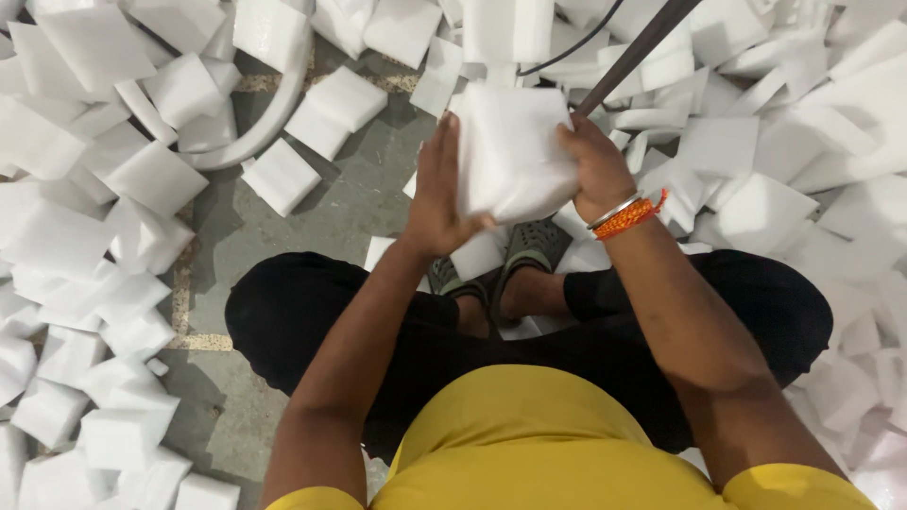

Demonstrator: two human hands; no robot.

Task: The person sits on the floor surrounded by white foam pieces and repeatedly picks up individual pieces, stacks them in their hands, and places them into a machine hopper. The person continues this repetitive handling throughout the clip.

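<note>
Your left hand (pixel 436 194) and right hand (pixel 595 162) were clamped on a white foam sheet stack (pixel 510 151), upper centre of frame, one on each side edge. Loose foam pieces (pixel 123 179) crowded left and right; bare floor (pixel 350 189) stayed open centre-left. A dark rod (pixel 635 52) slanted just behind the stack.

The square white foam sheet (pixel 510 156) held between both hands looks soft, matt and faintly grainy, as do the loose white foam pieces (pixel 113 189) heaped at the left and right of the frame. The grey concrete floor (pixel 312 212) is dull and rough. The bangle (pixel 612 212) on the right wrist is shiny metal beside an orange woven thread band (pixel 635 217). The yellow cloth shirt (pixel 529 444) looks smooth.
</note>
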